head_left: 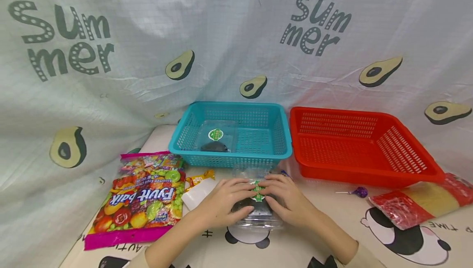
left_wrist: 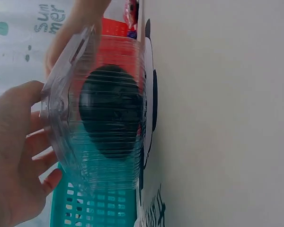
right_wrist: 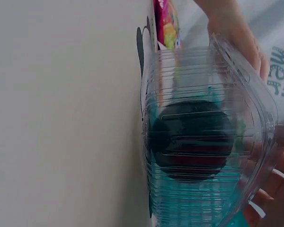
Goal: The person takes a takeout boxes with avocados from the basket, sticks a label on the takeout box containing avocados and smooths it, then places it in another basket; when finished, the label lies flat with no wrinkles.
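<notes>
A clear plastic clamshell box (head_left: pixel 258 222) stands on the table in front of me, with a green and white round sticker (head_left: pixel 258 190) on its lid. Through its ribbed wall a dark oval item (left_wrist: pixel 111 111) shows inside; its kind is unclear. My left hand (head_left: pixel 225 202) lies over the left part of the lid, fingers spread toward the sticker. From the other side my right hand (head_left: pixel 286 199) rests on the lid in the same way, its fingertips near those of the left. In the left wrist view the left thumb touches the lid's rim.
Behind the box is a teal basket (head_left: pixel 229 160) holding a similar clear box (head_left: pixel 225 126). To its right sits a red basket (head_left: pixel 369 178). A fruit candy bag (head_left: pixel 140 202), white paper (head_left: pixel 199 194) and yellow packet (head_left: pixel 201 177) lie left; a lollipop (head_left: pixel 361 192) and red-yellow packet (head_left: pixel 421 204) lie right.
</notes>
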Tool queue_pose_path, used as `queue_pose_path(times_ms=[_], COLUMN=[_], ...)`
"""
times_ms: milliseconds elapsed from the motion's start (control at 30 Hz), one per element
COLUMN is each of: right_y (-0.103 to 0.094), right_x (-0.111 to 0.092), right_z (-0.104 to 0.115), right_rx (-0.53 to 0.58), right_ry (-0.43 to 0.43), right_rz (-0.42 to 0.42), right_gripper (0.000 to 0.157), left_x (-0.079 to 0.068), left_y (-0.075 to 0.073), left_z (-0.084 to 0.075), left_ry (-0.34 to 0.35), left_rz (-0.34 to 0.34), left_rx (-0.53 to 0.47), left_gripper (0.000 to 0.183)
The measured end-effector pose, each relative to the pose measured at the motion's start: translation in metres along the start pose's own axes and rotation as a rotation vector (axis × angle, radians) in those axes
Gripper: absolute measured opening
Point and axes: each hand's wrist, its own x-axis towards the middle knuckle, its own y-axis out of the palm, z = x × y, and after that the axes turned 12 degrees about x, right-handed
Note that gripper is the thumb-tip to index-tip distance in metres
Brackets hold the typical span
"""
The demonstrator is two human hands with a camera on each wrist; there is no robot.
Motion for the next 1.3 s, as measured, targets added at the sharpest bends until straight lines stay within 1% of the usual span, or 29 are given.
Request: queue_pose_path(times_ms=[67,167,267,400,533,667,800,933,1000,1100,1200,1300], right_y=[-0.001,-0.002,-0.002,-0.002,0.0,0.0,0.0,0.0,-0.002,-0.006,-0.01,-0.012], right_x=[-0.001,-0.002,-0.002,-0.003,-0.003,-0.003,-0.003,-0.005,-0.007,-0.011,-0.016,-0.021], right_z=[-0.001,0.0,0.002,0.004,0.004,0.004,0.005,0.004,0.005,0.006,0.008,0.008], right_rx=[-0.026,-0.075,-0.122,-0.157,-0.19,-0.211,-0.216,-0.193,-0.166,-0.125,-0.089,-0.06], right_ry=[-0.021,-0.039,-0.03,-0.018,-0.025,-0.018,-0.008,0.014,0.052,0.142,0.221,0.264], right_rz=[0.014,0.009,0.001,-0.01,-0.015,-0.008,-0.013,-0.032,-0.039,-0.053,-0.094,-0.118], right_gripper=[0.018,0.018,0.017,0.018,0.019,0.02,0.021,0.024,0.027,0.03,0.031,0.031], left_x=[-0.002,-0.002,-0.001,-0.001,-0.001,-0.003,-0.003,-0.005,-0.006,-0.011,-0.019,-0.027], left_y=[0.0,0.0,0.0,0.001,0.002,0.002,0.001,0.001,0.0,-0.003,-0.007,-0.01], left_z=[0.0,0.0,0.0,-0.001,-0.002,-0.003,-0.005,-0.006,-0.005,-0.005,-0.006,-0.009], left_ry=[0.002,0.009,0.019,0.027,0.033,0.03,-0.002,-0.062,-0.097,-0.164,-0.223,-0.247], left_rz=[0.016,0.021,0.023,0.036,0.036,0.033,0.074,0.112,0.11,0.107,0.128,0.167], left_rx=[0.016,0.035,0.051,0.094,0.144,0.16,0.098,0.014,-0.011,-0.045,-0.095,-0.156], left_gripper=[0.04,0.04,0.041,0.044,0.047,0.048,0.051,0.055,0.056,0.058,0.06,0.063])
